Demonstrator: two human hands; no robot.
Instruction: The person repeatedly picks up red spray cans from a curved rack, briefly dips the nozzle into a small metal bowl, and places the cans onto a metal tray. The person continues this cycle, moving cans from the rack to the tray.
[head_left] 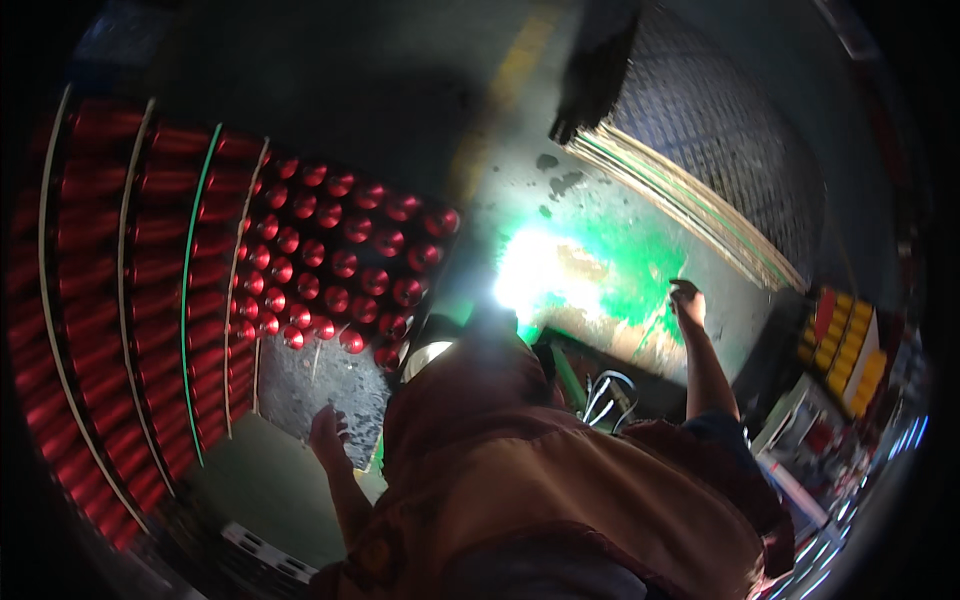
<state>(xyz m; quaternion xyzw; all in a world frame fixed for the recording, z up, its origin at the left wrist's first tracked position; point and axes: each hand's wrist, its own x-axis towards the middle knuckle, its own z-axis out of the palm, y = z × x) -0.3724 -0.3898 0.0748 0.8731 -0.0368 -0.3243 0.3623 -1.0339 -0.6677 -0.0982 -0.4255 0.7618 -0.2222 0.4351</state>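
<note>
My left hand hangs low over a grey panel, its fingers apart and slightly bent, with nothing visible in it. To the left and beyond it stands a large stack of shiny red cylinders, can-like in shape, layered with thin separator sheets. Stretched out to the right, my right hand hangs above the green, worn floor. Its fingers are loosely bent and dark with shadow; I see no thing between them. Neither hand appears to touch anything.
A pile of flat sheets with pale edges lies at the far right. Beside my right arm are yellow items in rows and a grey box-like unit. White cables show in front of my body. Strong glare whitens the middle.
</note>
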